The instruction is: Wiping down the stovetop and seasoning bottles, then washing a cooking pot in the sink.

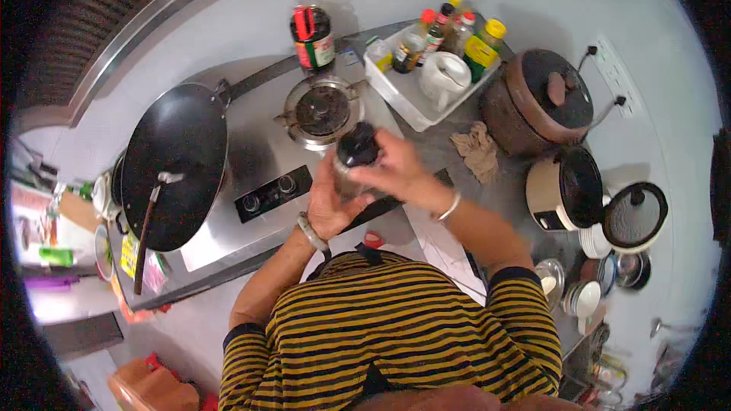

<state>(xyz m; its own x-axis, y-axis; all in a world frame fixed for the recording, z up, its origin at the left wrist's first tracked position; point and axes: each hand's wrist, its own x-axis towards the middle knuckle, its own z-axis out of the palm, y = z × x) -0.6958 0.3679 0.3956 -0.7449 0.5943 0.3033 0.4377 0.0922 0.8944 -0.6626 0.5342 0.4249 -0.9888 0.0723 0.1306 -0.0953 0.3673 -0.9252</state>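
A small clear jar (346, 181) with a black lid (358, 145) is held in front of me, above the front part of the steel gas stove (257, 154). My left hand (328, 200) wraps the jar's body from the left and below. On the other side, my right hand (397, 168) has its fingers around the lid and upper part. Motion blurs the jar and fingers, so its contents cannot be made out. Just behind the jar is a gas burner (321, 111). A large black wok (177, 160) stands on the left, with a wooden-handled utensil (149, 222) in it.
A large sauce bottle (313, 40) stands behind the burner. Right of it, a white tray (394, 97) holds several condiment bottles and a white pitcher (446, 77). A crumpled cloth (477, 151), a brown cooker (534, 103), an uncovered rice cooker (562, 188) and bowls (582, 299) line the right side.
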